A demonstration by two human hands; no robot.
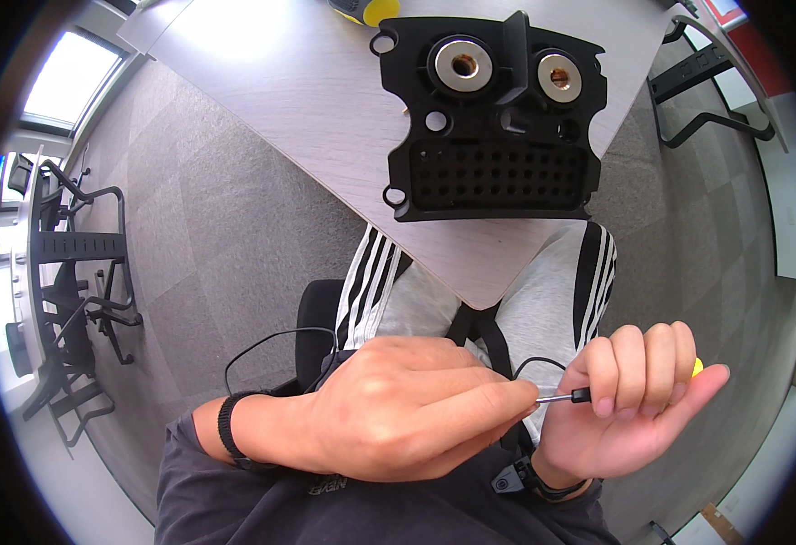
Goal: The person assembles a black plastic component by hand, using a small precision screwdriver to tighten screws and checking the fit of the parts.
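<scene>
In front of my lap, my right hand (634, 400) is wrapped round the handle of a screwdriver; a bit of its yellow end shows past the fingers. The thin metal shaft (555, 398) points left from a black collar. Its tip end is pinched by the fingers of my left hand (425, 409), back of the hand up. Whether those fingertips also hide something small, I cannot tell. Beyond both hands, a black moulded plastic part (498, 127) rests on the table. It has two metal-ringed round inserts, a raised rib between them and a panel of small holes.
The pale wooden table (298, 100) points a corner at my lap. A dark grey and yellow object (366, 11) is cut off at the top edge. A black cable (262, 338) loops beside my left arm. Desks with black metal frames (75, 245) stand at the left.
</scene>
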